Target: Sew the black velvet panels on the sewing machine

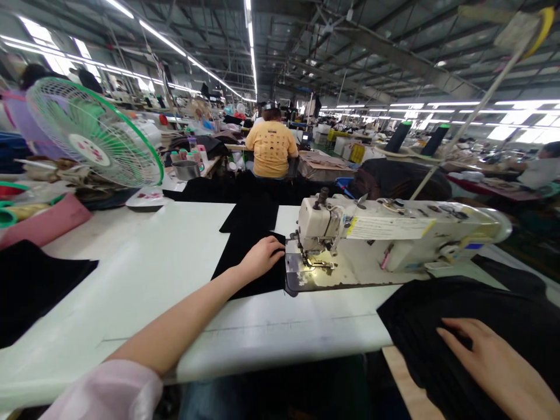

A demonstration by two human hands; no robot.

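My left hand [262, 256] lies on a black fabric piece [245, 280], its fingers stretched toward the left end of the sewing machine [317, 224]. That cloth lies flat on the pale table beside the machine's bed plate. The presser foot [312, 261] and needle area are lit, and I see no cloth under them. At the lower right, my right hand [485, 356] is on a pile of black fabric pieces [420, 315]. Its thumb and forefinger tips come close together on the top cloth in a pinch.
More black cloth lies at the table's left edge [39, 291] and behind the machine. A green-rimmed fan [94, 140] stands at the back left near a metal pot [186, 169]. A person in a yellow shirt [271, 149] sits ahead. Thread cones [398, 137] stand behind the machine.
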